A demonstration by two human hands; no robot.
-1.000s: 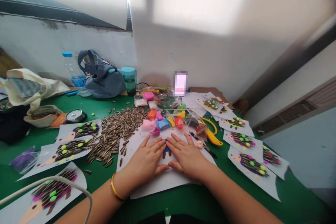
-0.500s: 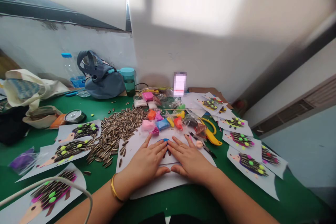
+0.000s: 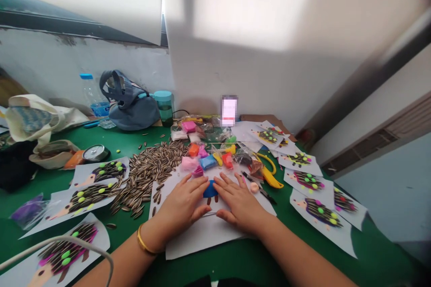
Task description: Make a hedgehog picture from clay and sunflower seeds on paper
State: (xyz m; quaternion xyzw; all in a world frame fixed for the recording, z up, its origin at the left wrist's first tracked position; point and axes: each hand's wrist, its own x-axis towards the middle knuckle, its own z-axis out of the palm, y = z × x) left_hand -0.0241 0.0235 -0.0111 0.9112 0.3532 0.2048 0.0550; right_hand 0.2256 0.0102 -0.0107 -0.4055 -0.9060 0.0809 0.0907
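A flat blue piece of modelling clay [image 3: 210, 189] lies on white paper [image 3: 195, 241], with small brown clay strips [image 3: 212, 200] just below it. My left hand [image 3: 183, 202] lies flat at its left side, fingertips at the clay's edge, a gold bangle on the wrist. On the other side my right hand [image 3: 237, 202] rests flat too, fingers stretched out and touching the clay's right edge. Both hands partly cover the clay and the paper. Just beyond the fingertips sit bagged clay packs, among them a blue pack [image 3: 208, 162] and a red one [image 3: 228, 160].
A heap of striped sunflower seeds [image 3: 151, 170] spreads to the left. Finished seed hedgehog pictures lie left [image 3: 87, 197] and right [image 3: 319, 215]. A yellow cutter [image 3: 272, 178] and a peach clay ball [image 3: 254, 187] are near my right hand. A cable [image 3: 67, 238] crosses the lower left.
My hands have drawn slightly apart, the left one shifting left, so more of the blue clay and brown strips shows. The view has tilted a little.
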